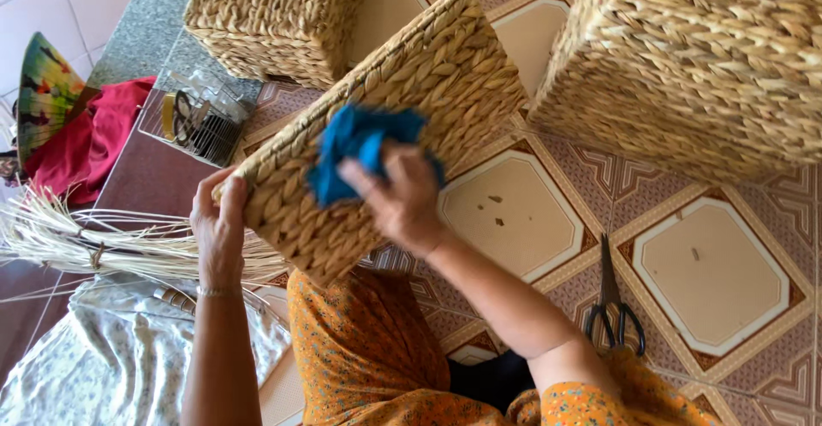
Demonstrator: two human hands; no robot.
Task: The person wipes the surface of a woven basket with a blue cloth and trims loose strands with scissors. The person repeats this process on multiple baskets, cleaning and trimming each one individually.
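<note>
From my seat at the controls, starting at the left: my left hand (218, 225) grips the near left corner of the woven basket (385, 126), fingers curled tight round the rim with the thumb on the outer side, so it is clamped on the weave. The basket rests tilted over my lap in the orange patterned cloth, one flat braided face turned up towards the camera, its long axis running from that lower-left corner up and to the right.

Moving right, my right hand (398, 199) lies on top of that face, near its middle, fingers closed on a bunched blue cloth (360, 148) pressed against the weave. The cloth sits just up and left of the fingertips, so that hand is the nearer one to the bare upper part of the face. The hand is slightly blurred.

The basket is pale straw, thick plaited strands in rows, boxy and stiff-looking. Further right, black scissors (612, 302) lie on the patterned tile floor (719, 276), well apart from both hands.
</note>
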